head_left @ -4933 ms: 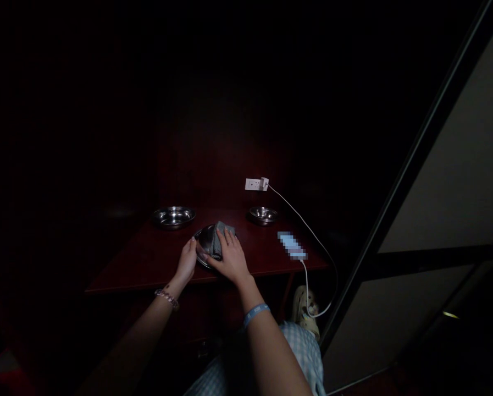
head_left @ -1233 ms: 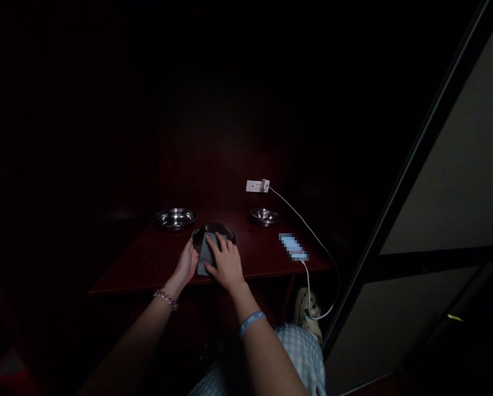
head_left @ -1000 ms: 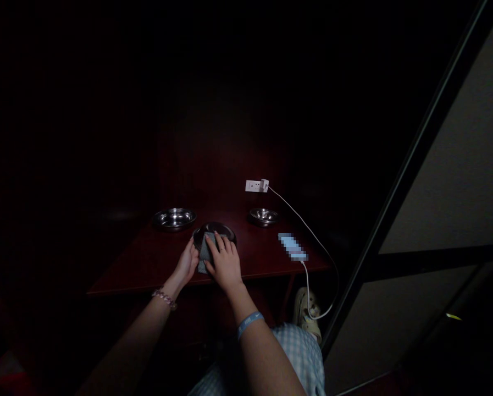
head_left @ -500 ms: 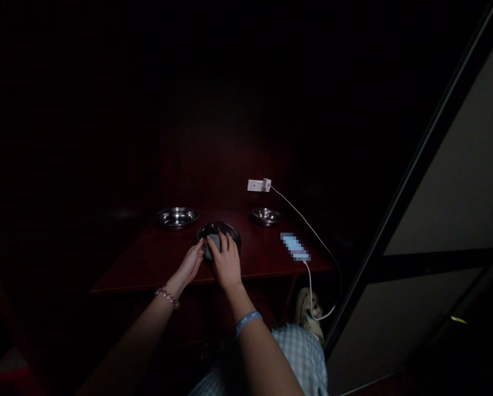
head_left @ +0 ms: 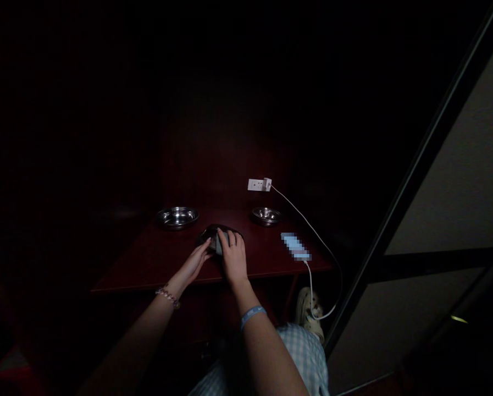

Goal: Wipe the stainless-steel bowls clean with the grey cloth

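A dark, shiny, round dish (head_left: 209,232) is at the front middle of the dark red table (head_left: 147,264); its near part is hidden by my hands. My left hand (head_left: 194,262) is closed on its near left edge, thumb uppermost. A grey cloth (head_left: 219,245) lies between the hands, against the dish. My right hand (head_left: 233,256) presses the cloth with bent fingers. Dim light hides whether the dish rests on the table or is lifted.
A shiny metal bowl (head_left: 177,218) stands at the back left, a smaller metal bowl (head_left: 266,216) at the back right. A phone (head_left: 295,246) lies to the right, its white cable (head_left: 302,211) running to a wall socket (head_left: 254,185). A panelled partition (head_left: 439,214) rises at the right.
My right hand has shifted slightly right with the cloth. The dish looks more tilted, and my left hand has moved a little to the right with it.
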`<act>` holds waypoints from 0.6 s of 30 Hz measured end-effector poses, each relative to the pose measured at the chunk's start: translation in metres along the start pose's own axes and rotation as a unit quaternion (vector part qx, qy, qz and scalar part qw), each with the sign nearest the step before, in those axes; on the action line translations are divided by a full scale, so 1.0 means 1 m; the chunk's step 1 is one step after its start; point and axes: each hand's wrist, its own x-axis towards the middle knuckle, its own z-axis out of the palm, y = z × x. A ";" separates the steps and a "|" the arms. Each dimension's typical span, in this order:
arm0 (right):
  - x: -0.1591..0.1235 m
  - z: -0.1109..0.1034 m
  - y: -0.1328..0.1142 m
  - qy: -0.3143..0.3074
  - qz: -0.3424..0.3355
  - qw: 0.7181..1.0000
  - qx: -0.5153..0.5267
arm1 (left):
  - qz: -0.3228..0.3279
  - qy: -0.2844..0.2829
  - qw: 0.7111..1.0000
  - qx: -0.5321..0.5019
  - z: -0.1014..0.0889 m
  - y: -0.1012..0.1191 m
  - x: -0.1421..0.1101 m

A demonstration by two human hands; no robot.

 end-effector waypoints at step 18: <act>0.013 -0.013 0.021 0.267 0.213 0.867 0.364 | 0.060 -0.005 0.995 0.074 0.004 0.004 -0.010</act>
